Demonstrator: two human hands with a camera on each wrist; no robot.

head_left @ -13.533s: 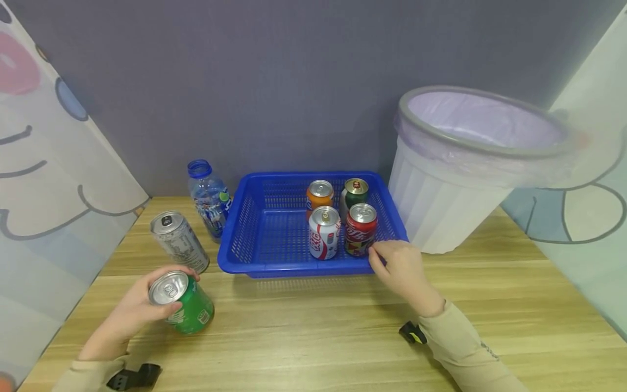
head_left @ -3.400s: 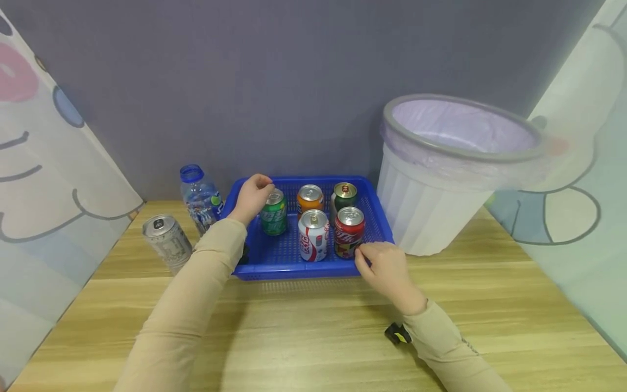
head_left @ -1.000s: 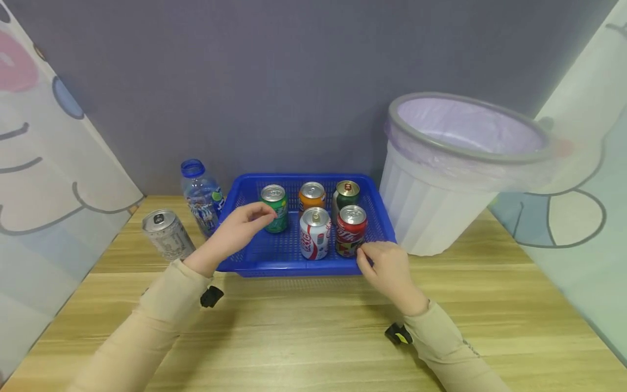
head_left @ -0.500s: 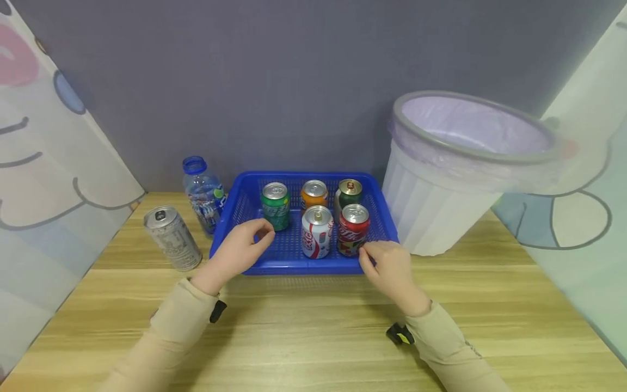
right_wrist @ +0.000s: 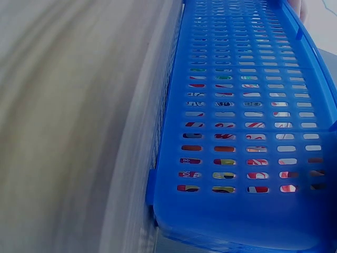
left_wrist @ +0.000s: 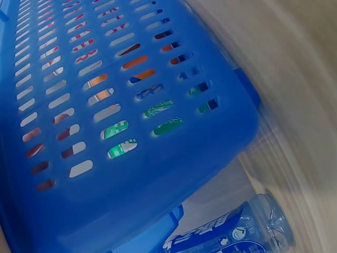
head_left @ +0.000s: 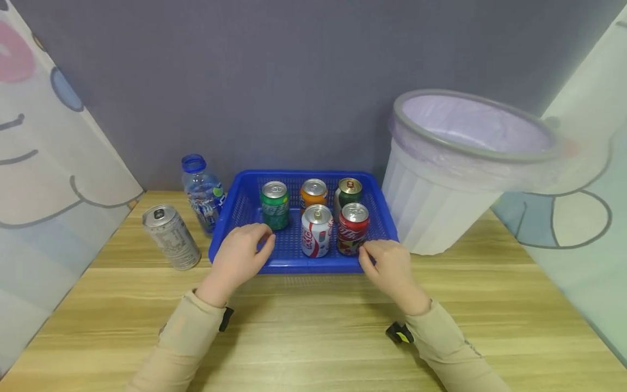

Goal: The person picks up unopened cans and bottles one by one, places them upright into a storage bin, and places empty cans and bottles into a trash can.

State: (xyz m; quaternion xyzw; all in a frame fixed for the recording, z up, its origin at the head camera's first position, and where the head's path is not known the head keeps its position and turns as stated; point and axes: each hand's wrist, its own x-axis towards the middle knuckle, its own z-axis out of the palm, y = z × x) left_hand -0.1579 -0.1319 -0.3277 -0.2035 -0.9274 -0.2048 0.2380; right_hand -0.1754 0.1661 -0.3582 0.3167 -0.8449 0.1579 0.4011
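Note:
A blue plastic basket [head_left: 313,265] with slotted walls sits on the table. My left hand [head_left: 240,256] is at its front left corner, fingers curled over the rim. At the front right corner my right hand [head_left: 389,269] grips the rim beside a red can [head_left: 354,228]. Also upright in the basket are a white-and-red can [head_left: 316,231], an orange can [head_left: 313,195], a dark green can with a gold top [head_left: 349,193], and a green can [head_left: 275,206] at the back left. Both wrist views show the slotted basket wall [left_wrist: 158,168] close up.
Left of the basket stand a silver-grey can [head_left: 172,238] and an open clear bottle [head_left: 203,196] with a blue neck. A white bin [head_left: 431,196] with a purple liner stands behind on the right. A grey panel [head_left: 294,87] closes off the back of the wooden table [head_left: 313,332].
The green can went from my left hand on the table into the basket. My left hand then drew back from it to the basket's front left rim. My right hand stayed put.

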